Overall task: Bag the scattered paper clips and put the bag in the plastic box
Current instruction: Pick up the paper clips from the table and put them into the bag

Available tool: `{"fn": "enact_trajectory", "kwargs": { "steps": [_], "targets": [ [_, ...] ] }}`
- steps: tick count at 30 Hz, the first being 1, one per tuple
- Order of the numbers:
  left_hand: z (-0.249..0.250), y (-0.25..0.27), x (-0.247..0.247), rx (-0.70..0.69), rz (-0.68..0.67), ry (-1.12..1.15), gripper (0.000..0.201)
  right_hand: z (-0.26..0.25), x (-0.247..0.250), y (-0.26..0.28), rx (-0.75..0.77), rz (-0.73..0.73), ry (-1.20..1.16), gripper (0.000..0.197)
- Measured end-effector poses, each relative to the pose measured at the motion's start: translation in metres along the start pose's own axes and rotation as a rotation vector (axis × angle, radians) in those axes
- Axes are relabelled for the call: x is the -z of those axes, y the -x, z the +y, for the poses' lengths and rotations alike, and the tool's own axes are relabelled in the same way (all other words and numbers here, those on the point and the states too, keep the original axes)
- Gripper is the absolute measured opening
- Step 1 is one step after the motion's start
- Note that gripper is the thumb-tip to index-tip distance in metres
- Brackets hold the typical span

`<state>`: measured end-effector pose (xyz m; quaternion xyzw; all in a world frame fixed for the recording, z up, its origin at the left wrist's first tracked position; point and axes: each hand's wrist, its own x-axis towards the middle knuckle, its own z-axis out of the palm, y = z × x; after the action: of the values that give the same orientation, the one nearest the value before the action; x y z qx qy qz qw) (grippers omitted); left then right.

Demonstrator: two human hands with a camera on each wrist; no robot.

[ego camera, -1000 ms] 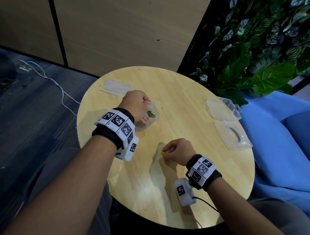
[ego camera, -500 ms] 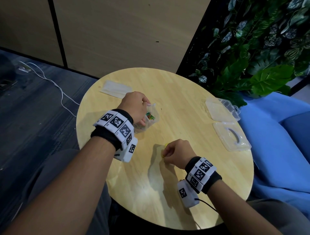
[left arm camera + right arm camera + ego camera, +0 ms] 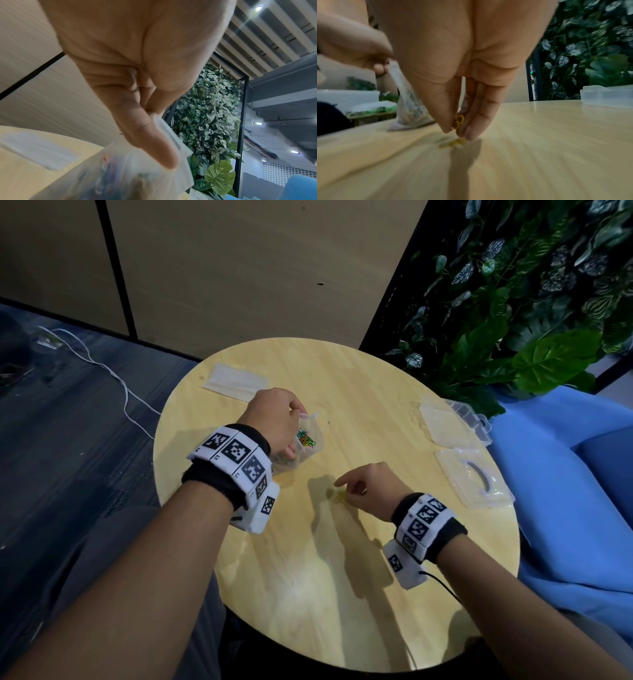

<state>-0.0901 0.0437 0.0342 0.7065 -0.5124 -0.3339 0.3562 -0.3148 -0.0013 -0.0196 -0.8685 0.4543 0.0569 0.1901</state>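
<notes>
My left hand (image 3: 274, 422) pinches the top edge of a clear plastic bag (image 3: 301, 446) that stands on the round wooden table (image 3: 342, 594); coloured paper clips (image 3: 306, 438) lie inside it. In the left wrist view the thumb (image 3: 150, 135) presses on the bag (image 3: 130, 175). My right hand (image 3: 370, 486) is near the table's middle, fingertips down, pinching a yellow paper clip (image 3: 458, 121). More yellow clips (image 3: 455, 142) lie on the wood just under the fingertips, also in the head view (image 3: 339, 496). The open clear plastic box (image 3: 455, 426) sits at the right edge.
A flat clear lid or tray with a handle slot (image 3: 474, 481) lies in front of the box. A stack of spare clear bags (image 3: 233, 380) lies at the table's far left. Green plants (image 3: 531, 302) and a blue seat (image 3: 565, 491) border the right side.
My right hand has shifted slightly right and lifted its fingertips with a yellow clip between them. The left hand has kept the bag in place.
</notes>
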Motion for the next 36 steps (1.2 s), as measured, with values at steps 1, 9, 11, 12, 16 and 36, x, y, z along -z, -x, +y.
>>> {"fn": "enact_trajectory", "kwargs": {
  "steps": [1, 9, 11, 12, 16, 36],
  "targets": [
    [0.0, 0.0, 0.0, -0.001, 0.0, 0.0, 0.022, 0.001, -0.004, -0.003, 0.0, -0.027, 0.022, 0.027],
    [-0.002, -0.002, 0.0, 0.007, 0.004, 0.011, 0.021, 0.017, -0.005, -0.004, -0.132, -0.076, -0.058, 0.011],
    [-0.002, -0.002, 0.0, 0.009, 0.003, 0.012, 0.021, 0.018, -0.003, -0.004, -0.158, -0.101, -0.065, 0.011],
    [-0.002, -0.002, 0.0, 0.01, 0.004, 0.012, 0.021, 0.018, -0.003, -0.004, -0.166, -0.115, -0.065, 0.011],
    [-0.002, -0.002, 0.001, 0.006, 0.009, 0.0, 0.021, 0.013, -0.001, 0.0, -0.152, -0.159, -0.024, 0.009],
    [-0.002, -0.003, 0.001, -0.057, -0.034, 0.01, 0.02, -0.051, 0.058, -0.01, 0.034, 0.394, -0.843, 0.008]
  ]
}}
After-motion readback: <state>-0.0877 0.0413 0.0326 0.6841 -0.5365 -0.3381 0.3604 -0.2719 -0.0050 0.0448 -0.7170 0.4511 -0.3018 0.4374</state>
